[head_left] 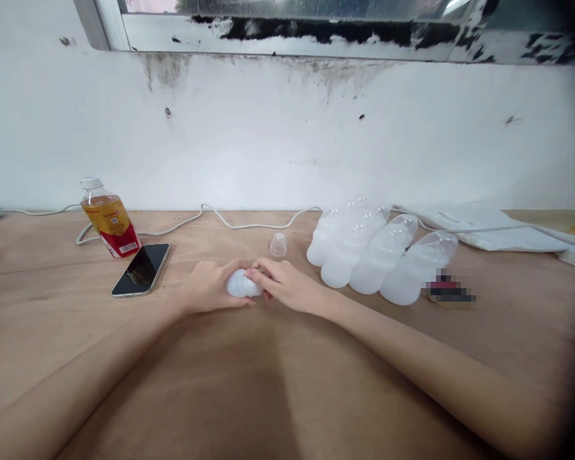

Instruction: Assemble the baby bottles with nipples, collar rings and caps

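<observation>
A small, rounded, translucent white bottle [239,285] lies on its side between my hands, just above or on the wooden table. My left hand [211,286] is wrapped round its wide end, thumb on the far side. With fingers bent, my right hand [282,283] grips the narrower right end, whose details the fingertips cover. Just behind the hands stands a clear domed cap [278,245], apart from both. To the right, several similar white bottles [400,281] with clear domed tops lie tilted in a close-packed row.
A drink bottle [111,217] with a red and yellow label and a phone [141,271] are at the left. A white cable [249,226] runs along the wall. White plastic bags [479,230] lie at the back right, near a blurred-out small item [448,291].
</observation>
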The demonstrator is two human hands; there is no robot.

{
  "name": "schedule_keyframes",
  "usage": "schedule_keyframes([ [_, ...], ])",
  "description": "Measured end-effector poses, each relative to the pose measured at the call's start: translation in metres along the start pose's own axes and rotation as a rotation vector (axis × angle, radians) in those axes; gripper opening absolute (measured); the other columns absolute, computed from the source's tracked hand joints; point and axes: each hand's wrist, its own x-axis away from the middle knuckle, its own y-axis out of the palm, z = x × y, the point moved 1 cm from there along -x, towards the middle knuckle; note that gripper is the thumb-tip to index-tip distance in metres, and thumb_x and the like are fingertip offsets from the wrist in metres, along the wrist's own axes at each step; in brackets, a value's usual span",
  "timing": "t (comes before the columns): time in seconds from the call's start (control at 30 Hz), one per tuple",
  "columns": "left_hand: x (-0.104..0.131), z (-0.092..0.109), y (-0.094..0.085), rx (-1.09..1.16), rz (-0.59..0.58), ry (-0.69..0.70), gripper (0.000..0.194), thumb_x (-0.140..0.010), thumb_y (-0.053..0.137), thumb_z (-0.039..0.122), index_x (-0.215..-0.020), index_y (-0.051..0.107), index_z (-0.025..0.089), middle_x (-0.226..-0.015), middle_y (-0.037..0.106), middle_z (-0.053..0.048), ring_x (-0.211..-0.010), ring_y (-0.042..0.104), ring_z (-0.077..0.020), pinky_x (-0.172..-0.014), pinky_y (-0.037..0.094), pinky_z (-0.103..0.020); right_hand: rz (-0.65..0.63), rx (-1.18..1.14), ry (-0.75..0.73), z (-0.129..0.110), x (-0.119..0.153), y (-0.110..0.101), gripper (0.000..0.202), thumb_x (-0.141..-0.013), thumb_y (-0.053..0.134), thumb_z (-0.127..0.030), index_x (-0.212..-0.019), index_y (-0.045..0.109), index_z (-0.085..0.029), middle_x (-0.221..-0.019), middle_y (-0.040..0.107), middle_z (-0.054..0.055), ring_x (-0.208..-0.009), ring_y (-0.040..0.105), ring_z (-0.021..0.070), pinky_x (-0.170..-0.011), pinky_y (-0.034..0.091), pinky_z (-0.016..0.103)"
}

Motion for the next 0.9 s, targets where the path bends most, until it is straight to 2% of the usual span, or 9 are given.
schedule_keyframes([
  [0.1,-0.0002,0.0004,-0.0015,-0.011,-0.009,-0.001,0.054,-0.066,0.050,0.059,-0.105,0.050,0.022,-0.086,0.066,-0.004,-0.070,0.061,-0.0220,-0.057,0.041,-0.028,-0.042,-0.022,-0.035,-0.0016,0.0011,-0.0026,0.033,-0.080,0.044,-0.048,-0.095,0.046,-0.019,-0.071,0.057,-0.001,-0.059,0.052,0.0118,-0.055,0.039,0.025],
  [0.2,-0.0009,-0.0014,-0.0032,0.006,-0.002,-0.034,0.049,-0.068,0.049,0.058,-0.100,0.053,0.021,-0.080,0.065,-0.003,-0.068,0.060,-0.0221,-0.054,0.039,-0.028,0.080,0.070,-0.117,-0.0023,0.0012,-0.0046,0.036,-0.071,0.059,-0.041,-0.097,0.046,-0.020,-0.089,0.056,0.003,-0.073,0.053,0.0141,-0.061,0.041,0.026],
  [0.4,-0.0023,-0.0040,-0.0037,0.029,0.014,-0.045,0.046,-0.067,0.050,0.057,-0.095,0.054,0.021,-0.075,0.064,-0.002,-0.067,0.060,-0.0221,-0.057,0.040,-0.029,0.126,0.122,-0.204,-0.0019,0.0005,-0.0034,0.033,-0.072,0.059,-0.035,-0.098,0.046,-0.019,-0.093,0.055,0.003,-0.077,0.053,0.0139,-0.068,0.042,0.028],
  [0.53,-0.0022,-0.0025,-0.0043,0.010,-0.003,-0.062,0.050,-0.067,0.049,0.060,-0.099,0.052,0.021,-0.079,0.065,-0.003,-0.069,0.061,-0.0225,-0.057,0.041,-0.028,0.160,0.129,-0.157,-0.0006,0.0006,-0.0030,0.048,-0.068,0.061,-0.042,-0.108,0.043,-0.020,-0.107,0.052,0.006,-0.084,0.054,0.0162,-0.071,0.042,0.030],
  [0.6,-0.0015,-0.0007,-0.0041,-0.018,-0.018,-0.047,0.052,-0.068,0.048,0.059,-0.104,0.051,0.021,-0.083,0.065,-0.004,-0.071,0.061,-0.0229,-0.058,0.041,-0.029,0.154,0.101,-0.058,0.0013,0.0005,-0.0029,0.048,-0.073,0.052,-0.050,-0.109,0.044,-0.019,-0.101,0.056,0.007,-0.080,0.056,0.0167,-0.066,0.043,0.030],
  [0.7,-0.0007,0.0012,-0.0020,-0.027,-0.045,-0.011,0.056,-0.067,0.050,0.058,-0.109,0.049,0.021,-0.084,0.066,-0.005,-0.072,0.061,-0.0225,-0.060,0.041,-0.029,0.006,0.043,0.032,0.0029,0.0008,-0.0026,0.040,-0.082,0.036,-0.051,-0.095,0.052,-0.017,-0.073,0.060,0.003,-0.060,0.055,0.0133,-0.055,0.042,0.027],
  [0.77,-0.0010,0.0006,-0.0005,-0.005,-0.029,-0.028,0.056,-0.066,0.051,0.059,-0.108,0.050,0.022,-0.084,0.066,-0.004,-0.071,0.061,-0.0223,-0.060,0.042,-0.029,0.005,0.067,-0.047,0.0014,0.0016,-0.0042,0.033,-0.079,0.047,-0.046,-0.095,0.053,-0.018,-0.076,0.060,0.002,-0.063,0.055,0.0129,-0.057,0.042,0.026],
  [0.83,-0.0016,-0.0016,0.0001,0.054,0.009,-0.068,0.054,-0.065,0.051,0.059,-0.104,0.052,0.021,-0.082,0.065,-0.004,-0.070,0.061,-0.0220,-0.060,0.042,-0.030,0.107,0.180,-0.213,-0.0011,0.0027,-0.0065,0.030,-0.075,0.057,-0.032,-0.103,0.051,-0.021,-0.095,0.057,0.004,-0.075,0.055,0.0135,-0.063,0.044,0.026],
  [0.9,-0.0022,-0.0042,-0.0005,0.155,0.048,-0.082,0.052,-0.065,0.054,0.057,-0.101,0.053,0.020,-0.084,0.065,-0.004,-0.072,0.060,-0.0214,-0.063,0.043,-0.031,0.185,0.364,-0.413,-0.0021,0.0038,-0.0079,0.029,-0.078,0.051,-0.016,-0.106,0.051,-0.024,-0.109,0.051,0.006,-0.089,0.052,0.0148,-0.069,0.044,0.027],
])
